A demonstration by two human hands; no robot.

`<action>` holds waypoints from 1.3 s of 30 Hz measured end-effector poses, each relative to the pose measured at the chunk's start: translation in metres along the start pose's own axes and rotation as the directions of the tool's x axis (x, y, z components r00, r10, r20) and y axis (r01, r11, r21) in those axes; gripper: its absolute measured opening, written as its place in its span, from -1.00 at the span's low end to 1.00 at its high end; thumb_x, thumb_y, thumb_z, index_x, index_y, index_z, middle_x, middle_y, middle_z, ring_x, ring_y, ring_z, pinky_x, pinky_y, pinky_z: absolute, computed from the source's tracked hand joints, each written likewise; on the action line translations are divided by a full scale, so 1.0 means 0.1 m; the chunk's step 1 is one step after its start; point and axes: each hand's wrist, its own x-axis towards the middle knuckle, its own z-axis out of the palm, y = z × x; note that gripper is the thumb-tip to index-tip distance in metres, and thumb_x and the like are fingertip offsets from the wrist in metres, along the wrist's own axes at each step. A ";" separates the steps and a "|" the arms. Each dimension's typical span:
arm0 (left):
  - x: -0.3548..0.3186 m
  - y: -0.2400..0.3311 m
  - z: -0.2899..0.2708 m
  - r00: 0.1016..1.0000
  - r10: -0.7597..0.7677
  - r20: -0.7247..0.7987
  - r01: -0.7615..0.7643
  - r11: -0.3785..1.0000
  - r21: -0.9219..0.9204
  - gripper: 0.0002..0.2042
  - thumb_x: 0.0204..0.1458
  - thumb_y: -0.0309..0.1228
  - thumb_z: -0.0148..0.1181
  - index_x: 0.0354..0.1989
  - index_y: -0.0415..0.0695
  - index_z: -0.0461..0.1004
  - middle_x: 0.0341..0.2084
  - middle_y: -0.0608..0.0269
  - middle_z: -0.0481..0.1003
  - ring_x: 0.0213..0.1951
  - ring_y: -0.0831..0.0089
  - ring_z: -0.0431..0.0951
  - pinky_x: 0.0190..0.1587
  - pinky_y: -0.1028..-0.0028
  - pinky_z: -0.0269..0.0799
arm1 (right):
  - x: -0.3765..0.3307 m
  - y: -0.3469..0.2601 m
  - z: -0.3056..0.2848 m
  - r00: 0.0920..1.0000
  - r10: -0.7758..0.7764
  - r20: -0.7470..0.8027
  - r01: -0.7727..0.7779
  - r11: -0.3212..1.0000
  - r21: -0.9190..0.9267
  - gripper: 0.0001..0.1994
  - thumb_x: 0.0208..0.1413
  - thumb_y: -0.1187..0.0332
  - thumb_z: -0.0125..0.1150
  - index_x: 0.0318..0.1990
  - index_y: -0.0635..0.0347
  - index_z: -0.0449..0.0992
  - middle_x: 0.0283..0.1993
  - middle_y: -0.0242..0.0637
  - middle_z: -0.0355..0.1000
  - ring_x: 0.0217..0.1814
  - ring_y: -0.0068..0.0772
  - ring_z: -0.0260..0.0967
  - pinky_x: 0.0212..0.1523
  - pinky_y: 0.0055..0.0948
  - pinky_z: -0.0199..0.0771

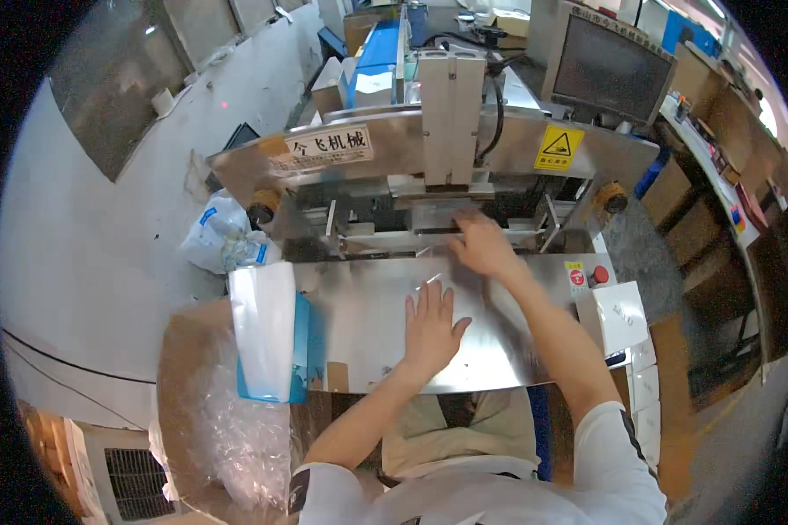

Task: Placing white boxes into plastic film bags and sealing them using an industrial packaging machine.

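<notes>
My left hand (431,331) lies palm down on the machine's bare metal worktop (350,302), its fingers stretched out. A bit of clear film (434,281) shows at its fingertips. My right hand (486,245) reaches farther in, to the machine's opening under the upright grey column (452,118). Its fingers are blurred beside a shiny, see-through flat piece (436,215); whether they grip it cannot be made out.
A blue box with a white stack (264,332) stands at the worktop's left, by clear bottles (241,252). Below it, a carton holds crumpled clear plastic (241,429). White boxes (613,317) and a red button (600,275) are at right. A monitor (613,66) stands behind.
</notes>
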 end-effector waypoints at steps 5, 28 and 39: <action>-0.17 -0.09 0.01 0.995 -0.082 0.061 0.084 0.996 -0.033 -0.35 0.13 -0.08 0.18 0.24 -0.35 0.26 0.24 -0.31 0.23 0.31 -0.23 0.16 0.31 -0.20 -0.01 | 0.13 -0.10 -0.02 0.999 0.005 -0.032 -0.003 0.998 0.063 -0.51 0.19 0.13 0.17 0.12 0.35 0.40 0.27 0.13 0.31 0.33 0.16 0.23 0.27 -0.01 0.28; -0.39 0.22 -0.08 0.993 -0.096 -0.074 0.096 0.995 -0.006 -0.36 0.13 0.00 0.15 0.20 -0.31 0.31 0.09 -0.17 0.37 0.21 -0.12 0.28 0.26 -0.22 0.04 | 0.19 -0.08 0.04 0.988 -0.094 -0.119 0.098 0.995 0.027 -0.49 0.28 0.01 0.01 0.22 0.18 0.38 0.18 0.07 0.42 0.20 0.12 0.39 0.22 0.27 0.23; -0.36 0.25 -0.19 0.956 -0.240 -0.171 0.219 0.967 -0.132 -0.24 0.11 -0.05 0.22 0.33 -0.34 0.12 0.27 -0.33 0.14 0.32 -0.25 0.10 0.32 -0.22 -0.06 | 0.50 0.20 0.02 0.985 -0.166 -0.053 0.156 0.975 -0.158 -0.66 0.30 0.12 -0.06 -0.07 0.13 0.56 -0.16 -0.05 0.58 -0.09 0.04 0.54 -0.07 0.04 0.50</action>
